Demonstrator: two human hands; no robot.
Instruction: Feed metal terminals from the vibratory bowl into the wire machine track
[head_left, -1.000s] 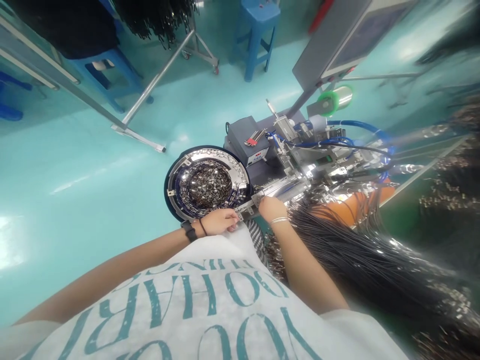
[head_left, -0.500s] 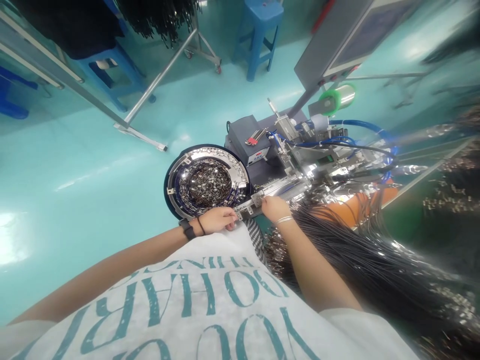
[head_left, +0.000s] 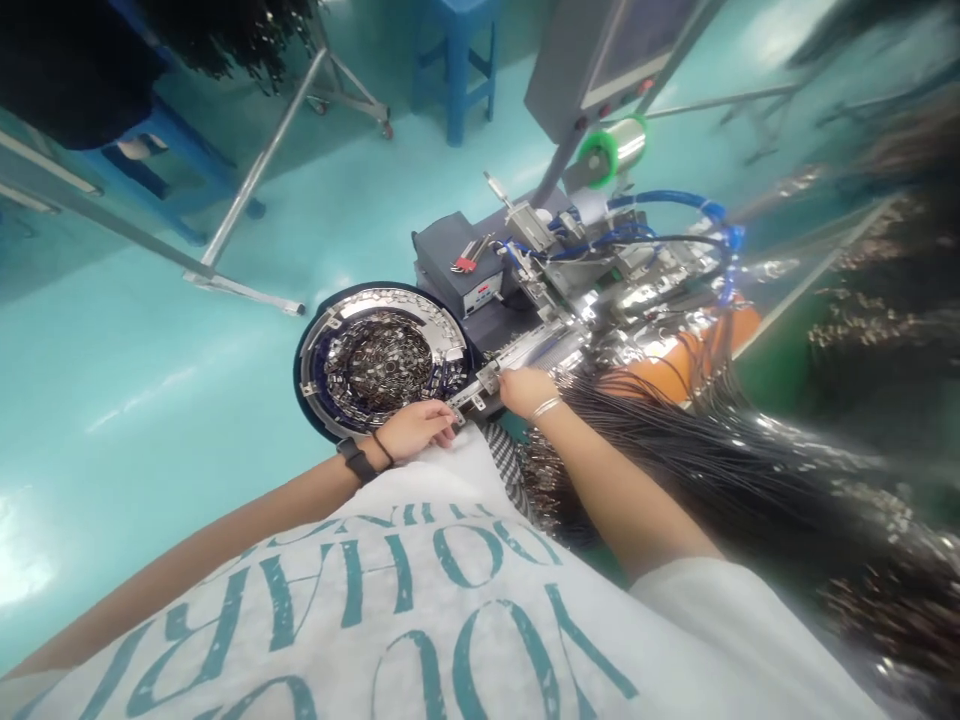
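Note:
My left hand (head_left: 416, 426) sits curled just below the near end of a metal feed rail (head_left: 525, 355), its fingertips pinched at the rail's end bracket; what they hold is too small to make out. My right hand (head_left: 525, 388) is closed over the rail a little further right, fingers pressed on it. A round vibrating bowl (head_left: 379, 358) full of small shiny metal clips stands just left of both hands. A thick bundle of black cords with metal ends (head_left: 675, 450) lies under my right forearm.
Behind the rail stands a machine with blue hoses (head_left: 660, 215), a grey control box (head_left: 457, 270) and a green tape roll (head_left: 607, 150). A metal rack's legs (head_left: 240, 210) and blue stools (head_left: 461, 60) stand on the teal floor. More cords hang at the right.
The view has swung, so everything sits further left and slightly higher. Both hands stay at the rail's near end in much the same grip.

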